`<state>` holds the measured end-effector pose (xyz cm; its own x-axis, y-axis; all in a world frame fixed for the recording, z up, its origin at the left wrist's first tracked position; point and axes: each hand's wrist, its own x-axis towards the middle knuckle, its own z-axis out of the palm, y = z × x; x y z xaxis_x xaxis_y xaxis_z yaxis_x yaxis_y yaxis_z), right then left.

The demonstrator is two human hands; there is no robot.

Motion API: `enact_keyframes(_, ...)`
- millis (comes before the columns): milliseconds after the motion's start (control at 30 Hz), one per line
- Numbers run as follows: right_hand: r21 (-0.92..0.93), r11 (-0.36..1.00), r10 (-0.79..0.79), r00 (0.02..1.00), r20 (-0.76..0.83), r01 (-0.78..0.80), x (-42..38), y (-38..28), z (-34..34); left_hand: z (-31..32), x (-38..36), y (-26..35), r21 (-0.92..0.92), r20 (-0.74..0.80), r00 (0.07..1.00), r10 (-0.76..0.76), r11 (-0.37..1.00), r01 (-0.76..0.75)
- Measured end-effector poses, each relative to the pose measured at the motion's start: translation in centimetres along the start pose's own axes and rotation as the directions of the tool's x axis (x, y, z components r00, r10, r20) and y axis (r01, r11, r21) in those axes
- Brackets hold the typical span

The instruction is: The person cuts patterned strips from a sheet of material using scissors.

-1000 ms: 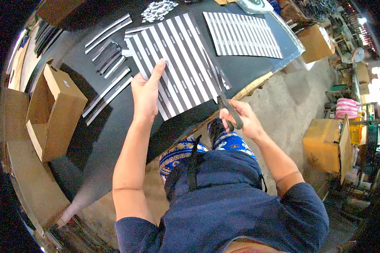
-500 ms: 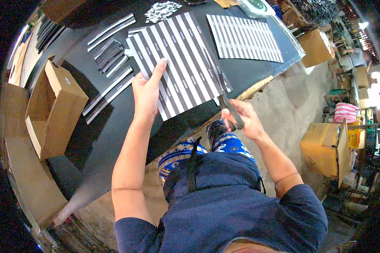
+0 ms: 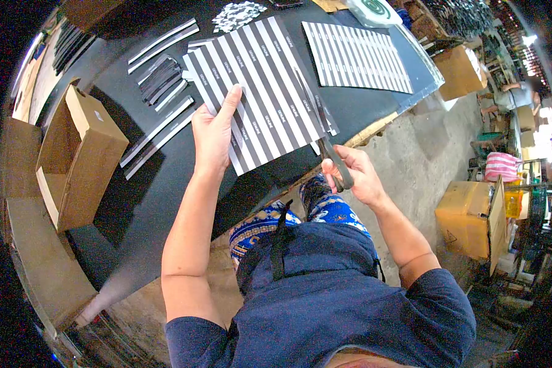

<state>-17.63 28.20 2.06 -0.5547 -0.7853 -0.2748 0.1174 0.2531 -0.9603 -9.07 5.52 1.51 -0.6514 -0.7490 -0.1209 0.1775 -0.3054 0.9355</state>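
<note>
My left hand (image 3: 213, 132) grips the near left edge of a black-and-white striped sheet (image 3: 264, 86), thumb on top, holding it just above the black table (image 3: 159, 184). My right hand (image 3: 351, 175) is closed around the handles of dark scissors (image 3: 332, 161). The scissor blades sit at the sheet's near right edge, along a narrow strip that is partly cut away.
A second striped sheet (image 3: 357, 55) lies at the table's far right. Cut strips (image 3: 158, 126) lie left of the sheet, and small cut pieces (image 3: 236, 12) at the far edge. An open cardboard box (image 3: 73, 156) stands at the left. Yellow boxes (image 3: 469, 211) sit on the floor.
Almost nothing differs. The striped sheet and both hands have shifted very slightly; the scissors stay at the sheet's right edge.
</note>
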Motion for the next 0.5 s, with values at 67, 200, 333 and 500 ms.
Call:
enact_keyframes(67, 0.001, 1.0, 0.004, 1.0, 0.001, -0.004, -0.02, -0.04, 0.01, -0.04, 0.02, 0.0, -0.008, -0.006, 1.0, -0.002, 1.0, 0.002)
enact_keyframes(200, 0.003, 0.999, 0.032, 0.999, -0.003, -0.032, -0.11, -0.47, 0.16, -0.07, -0.03, 0.08, -0.001, -0.003, 1.0, -0.003, 1.0, 0.003)
enact_keyframes(333, -0.03, 0.999, 0.039, 0.999, -0.004, -0.039, -0.14, -0.71, 0.26, -0.11, 0.12, -0.1, -0.015, -0.005, 1.0, -0.003, 1.0, 0.003)
enact_keyframes(500, -0.048, 0.997, 0.056, 0.998, -0.004, -0.056, -0.08, -0.53, 0.15, -0.04, 0.02, 0.0, -0.018, -0.003, 1.0, 0.007, 1.0, -0.007)
